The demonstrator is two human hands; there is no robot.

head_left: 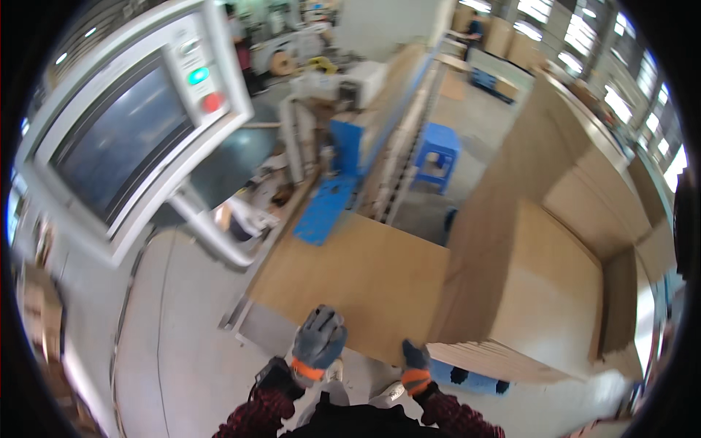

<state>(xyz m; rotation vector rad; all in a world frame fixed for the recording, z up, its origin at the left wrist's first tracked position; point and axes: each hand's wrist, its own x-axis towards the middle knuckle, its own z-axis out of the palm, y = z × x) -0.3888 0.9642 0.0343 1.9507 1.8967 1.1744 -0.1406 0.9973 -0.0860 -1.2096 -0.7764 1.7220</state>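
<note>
A flat brown sheet that looks like cardboard [365,281] lies on a machine bed in front of me, its far left part by a blue perforated metal plate [321,212]. My left hand [320,337], in a grey glove with an orange cuff, lies on the sheet's near edge with its fingers stretched out. At the near right corner of the same sheet is my right hand [416,359], gloved alike. It appears closed around the edge, with part of its fingers hidden.
On the right stands a tall stack of folded cardboard [540,292], close beside the sheet. A control panel [139,124] with a dark screen and green and red buttons hangs at the left. Beyond are a blue stool [437,150] and a person [473,33] far off.
</note>
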